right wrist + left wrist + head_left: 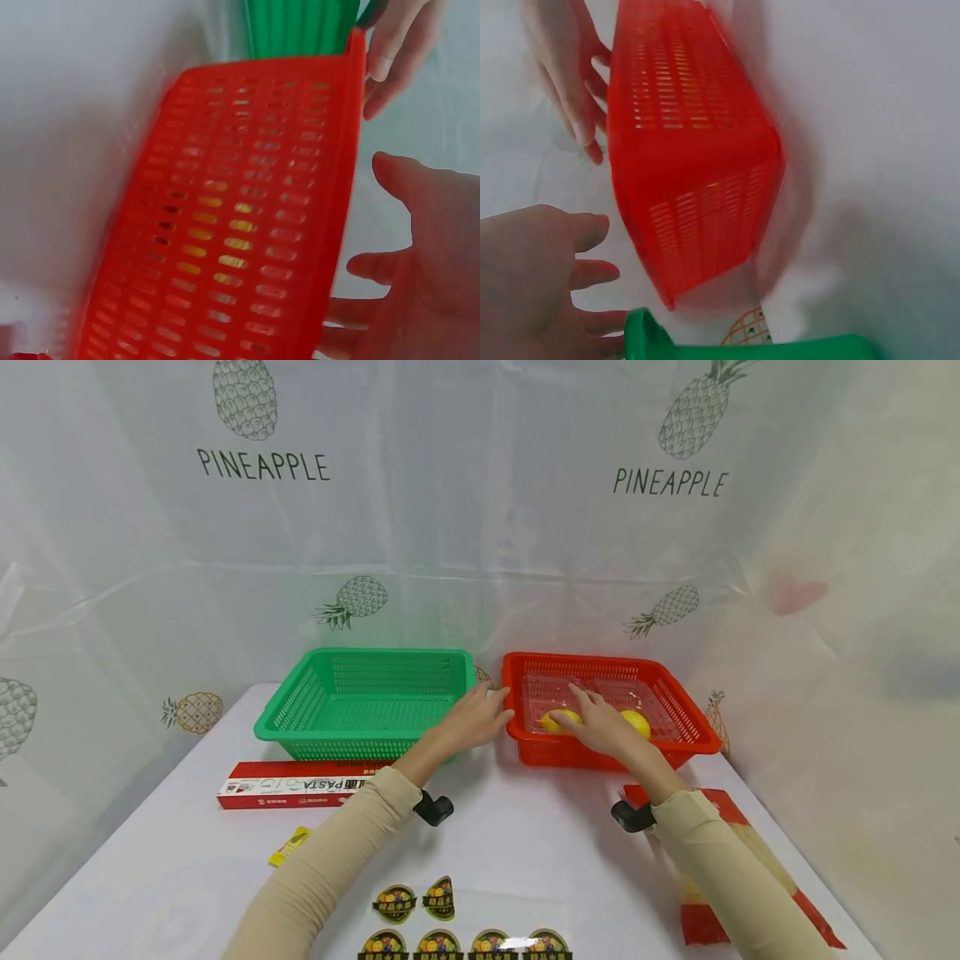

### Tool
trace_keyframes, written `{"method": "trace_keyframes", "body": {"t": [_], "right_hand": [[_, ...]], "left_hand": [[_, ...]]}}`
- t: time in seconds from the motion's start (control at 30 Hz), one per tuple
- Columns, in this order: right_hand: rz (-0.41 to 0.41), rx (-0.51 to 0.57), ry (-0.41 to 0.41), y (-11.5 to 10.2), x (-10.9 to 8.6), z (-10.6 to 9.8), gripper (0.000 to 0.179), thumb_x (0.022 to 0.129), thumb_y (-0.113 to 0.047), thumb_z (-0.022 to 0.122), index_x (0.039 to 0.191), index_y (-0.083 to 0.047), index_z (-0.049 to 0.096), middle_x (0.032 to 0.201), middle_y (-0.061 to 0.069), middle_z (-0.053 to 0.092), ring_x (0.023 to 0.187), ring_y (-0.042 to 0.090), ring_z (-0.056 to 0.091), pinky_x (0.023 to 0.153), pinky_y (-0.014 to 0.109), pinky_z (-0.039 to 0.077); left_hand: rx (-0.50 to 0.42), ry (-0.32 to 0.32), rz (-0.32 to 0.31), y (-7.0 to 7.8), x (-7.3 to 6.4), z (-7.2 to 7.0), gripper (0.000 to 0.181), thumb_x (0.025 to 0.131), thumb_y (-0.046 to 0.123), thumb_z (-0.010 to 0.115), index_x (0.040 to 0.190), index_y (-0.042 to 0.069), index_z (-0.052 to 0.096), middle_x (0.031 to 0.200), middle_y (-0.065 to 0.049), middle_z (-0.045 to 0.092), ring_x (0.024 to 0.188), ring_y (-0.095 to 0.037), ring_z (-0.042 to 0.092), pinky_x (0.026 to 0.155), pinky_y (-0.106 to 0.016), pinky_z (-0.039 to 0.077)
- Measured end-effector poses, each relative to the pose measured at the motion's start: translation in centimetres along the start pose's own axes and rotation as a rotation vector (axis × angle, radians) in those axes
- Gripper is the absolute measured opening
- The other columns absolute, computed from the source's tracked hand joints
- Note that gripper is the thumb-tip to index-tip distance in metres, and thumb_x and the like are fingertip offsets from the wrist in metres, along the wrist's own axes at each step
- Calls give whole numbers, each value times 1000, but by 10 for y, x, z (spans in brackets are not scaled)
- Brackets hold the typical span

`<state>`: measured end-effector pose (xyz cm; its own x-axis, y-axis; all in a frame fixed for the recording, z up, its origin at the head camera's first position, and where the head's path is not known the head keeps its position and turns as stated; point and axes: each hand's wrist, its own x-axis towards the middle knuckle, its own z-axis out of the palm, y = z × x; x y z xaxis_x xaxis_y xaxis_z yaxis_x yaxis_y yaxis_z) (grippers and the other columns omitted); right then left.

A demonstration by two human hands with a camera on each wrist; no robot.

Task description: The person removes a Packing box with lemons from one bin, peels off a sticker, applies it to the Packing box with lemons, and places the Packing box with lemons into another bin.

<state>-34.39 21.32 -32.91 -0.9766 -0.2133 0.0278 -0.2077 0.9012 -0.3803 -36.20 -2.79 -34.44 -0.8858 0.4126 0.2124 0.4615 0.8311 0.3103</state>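
Note:
A red plastic basket (592, 758) stands at the back right. In it lie clear plastic trays (546, 687) and two yellow round fruits, the left fruit (551, 722) partly hidden by my right hand and the right fruit (636, 722) beside that hand. My right hand (602, 727) hovers over the basket's front part, fingers spread and holding nothing. Between this basket and the green basket (337, 748) is my left hand (476, 718), its fingers loosely extended toward the red rim. The left wrist view shows a gap between these fingers (592, 231) and the red wall.
A red and white pasta box (300, 785) lies before the green basket. Near my left sleeve is a small yellow packet (288, 847). Round fruit stickers (438, 943) lie at the front. A red and tan bag (757, 843) sits partly under my right forearm.

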Motion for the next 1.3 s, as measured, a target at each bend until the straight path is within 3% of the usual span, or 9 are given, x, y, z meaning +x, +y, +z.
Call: {"method": "trace_keyframes", "body": {"t": [0.2,0.3,0.43,0.57,0.77,0.87,1.07,1.17,1.3], "right_hand": [[45,37,-43,11,18,4,88,94,-60,50,158,-12,13,158,28,23,144,50,23,107,72,28],[58,38,-59,17,25,5,91,93,-63,49,158,-10,13,158,27,24,145,49,21,109,71,26],[61,35,-66,23,32,2,90,95,-62,47,158,-8,14,159,27,23,146,49,17,112,70,22],[53,39,-63,29,37,2,86,96,-60,47,157,-7,17,158,27,24,147,50,16,113,69,19],[65,43,-96,32,39,6,88,95,-62,46,157,-6,17,157,27,27,145,49,22,112,68,23],[76,40,-114,33,39,8,89,95,-62,45,156,-4,17,157,27,27,145,48,24,113,67,24],[67,14,-108,34,44,10,92,96,-64,42,154,4,20,154,31,29,143,49,28,114,65,26],[67,8,-113,34,44,11,93,96,-65,41,153,5,20,154,32,28,144,50,25,114,66,23],[56,6,-106,32,44,12,90,96,-63,42,154,3,21,155,30,30,144,49,26,114,65,24]], "left_hand": [[83,10,16,6,19,7,53,103,34,47,147,5,43,150,-20,42,141,-33,36,118,-46,32],[62,-4,-15,12,27,8,51,103,36,48,143,5,48,148,-17,44,138,-30,39,116,-44,35],[47,6,-35,24,38,8,37,101,35,51,119,5,65,130,-12,56,124,-26,49,108,-40,45],[48,18,-10,33,46,11,30,101,31,53,100,5,69,107,-9,62,105,-21,53,93,-33,51],[84,32,-31,45,46,19,27,99,29,57,101,6,71,102,-9,64,96,-20,55,89,-31,53],[34,36,-38,51,47,21,25,98,29,60,101,6,70,99,-9,63,87,-19,56,79,-26,54],[-170,-12,-104,60,57,21,21,98,26,60,94,6,64,78,-6,56,63,-17,53,53,-20,45],[-203,-66,-166,64,61,22,20,99,25,58,94,6,63,72,-4,53,55,-16,51,48,-20,43],[-187,-116,-228,69,62,23,20,98,26,58,100,6,64,77,-4,57,60,-17,53,51,-22,42]]}}
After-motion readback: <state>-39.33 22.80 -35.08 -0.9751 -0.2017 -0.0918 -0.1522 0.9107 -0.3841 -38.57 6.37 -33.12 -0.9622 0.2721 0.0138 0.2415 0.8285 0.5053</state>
